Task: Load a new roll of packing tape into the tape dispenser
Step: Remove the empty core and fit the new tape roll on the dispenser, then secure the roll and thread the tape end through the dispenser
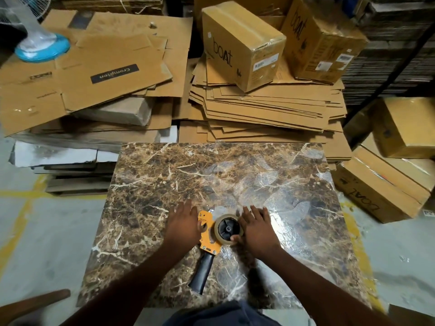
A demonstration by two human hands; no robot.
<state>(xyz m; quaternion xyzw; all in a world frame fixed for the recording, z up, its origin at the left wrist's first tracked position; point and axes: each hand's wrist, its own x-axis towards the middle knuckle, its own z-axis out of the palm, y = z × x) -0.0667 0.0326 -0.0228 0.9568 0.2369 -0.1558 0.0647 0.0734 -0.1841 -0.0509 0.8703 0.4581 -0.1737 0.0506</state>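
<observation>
An orange tape dispenser point(207, 234) with a black handle is laid flat on the marble-patterned tabletop point(164, 175), near its front edge, the handle pointed toward the person. A roll of clear packing tape point(227, 229) is seated on the dispenser's black hub. The left hand point(183, 223) is pressed flat on the dispenser's orange frame, its grip spread apart and closed on nothing. The right hand point(255, 228) is laid against the roll's right side, its grip clamped on the roll's rim between thumb and fingers. Flattened cardboard sheets point(263, 109) are stacked beyond the tabletop.
</observation>
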